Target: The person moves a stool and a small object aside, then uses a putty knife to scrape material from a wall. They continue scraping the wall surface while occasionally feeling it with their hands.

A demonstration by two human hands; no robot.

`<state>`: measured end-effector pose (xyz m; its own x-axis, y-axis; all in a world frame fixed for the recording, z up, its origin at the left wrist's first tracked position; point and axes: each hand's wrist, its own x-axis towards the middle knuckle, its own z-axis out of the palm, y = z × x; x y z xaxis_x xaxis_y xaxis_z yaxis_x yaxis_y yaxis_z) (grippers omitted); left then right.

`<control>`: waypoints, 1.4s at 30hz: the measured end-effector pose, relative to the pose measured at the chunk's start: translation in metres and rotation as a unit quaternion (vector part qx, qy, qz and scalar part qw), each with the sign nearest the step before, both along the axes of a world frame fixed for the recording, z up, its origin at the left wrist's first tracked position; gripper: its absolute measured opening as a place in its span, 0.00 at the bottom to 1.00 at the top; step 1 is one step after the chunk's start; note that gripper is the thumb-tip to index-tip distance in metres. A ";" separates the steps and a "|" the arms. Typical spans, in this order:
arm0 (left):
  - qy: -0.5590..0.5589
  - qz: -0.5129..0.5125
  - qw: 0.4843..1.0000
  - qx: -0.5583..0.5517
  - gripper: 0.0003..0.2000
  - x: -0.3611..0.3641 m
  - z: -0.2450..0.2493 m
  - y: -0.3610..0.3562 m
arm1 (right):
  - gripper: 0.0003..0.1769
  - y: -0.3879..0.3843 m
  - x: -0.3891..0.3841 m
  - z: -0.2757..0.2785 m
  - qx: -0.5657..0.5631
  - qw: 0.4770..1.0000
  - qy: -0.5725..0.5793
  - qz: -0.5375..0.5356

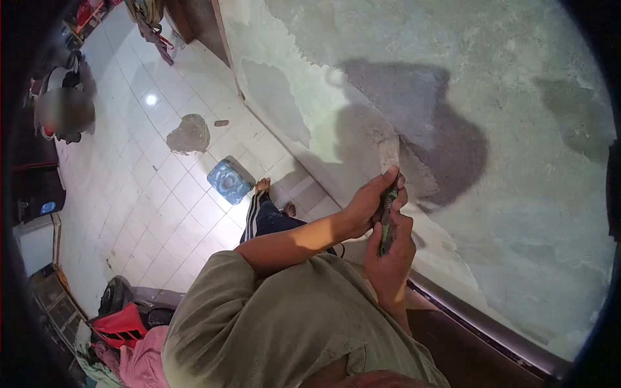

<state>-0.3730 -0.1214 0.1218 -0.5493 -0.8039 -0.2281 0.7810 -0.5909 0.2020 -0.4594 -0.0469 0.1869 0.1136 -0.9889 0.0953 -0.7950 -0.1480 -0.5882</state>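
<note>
A scraper [389,153] with a flat, dusty blade and a dark green handle is held in both my hands, its blade lying against the wall [517,194]. My left hand [370,202] is closed around the upper handle, the thumb pointing along it close to the blade. Lower down, my right hand [392,253] grips the handle's end. Around the blade the wall surface is rough and patchy, with torn edges between pale and grey areas. Shadows of my head and hands fall across this part of the wall.
On the tiled floor [149,207] stand a blue plastic container [230,181] near my foot [262,185], and a grey patch of debris [189,134]. A dark ledge [479,323] runs along the wall. Red and pink items [145,355] lie behind me. A person [65,107] is at far left.
</note>
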 end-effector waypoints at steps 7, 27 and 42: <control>0.030 0.025 0.999 -0.008 0.17 0.000 -0.009 -0.001 | 0.15 -0.006 0.003 -0.003 -0.026 0.999 0.019 0.026; -0.033 0.109 0.993 0.026 0.17 0.029 -0.008 -0.017 | 0.15 -0.037 0.013 -0.005 -0.017 0.995 -0.037 0.088; -0.267 0.159 0.948 -0.067 0.18 0.100 -0.023 -0.031 | 0.31 -0.056 0.055 -0.009 0.006 0.984 -0.120 0.134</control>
<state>-0.2730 -0.1527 0.0986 -0.1094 -0.9510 -0.2893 0.6806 -0.2838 0.6755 -0.4047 -0.1032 0.1778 0.3453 -0.9281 0.1392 -0.5672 -0.3245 -0.7570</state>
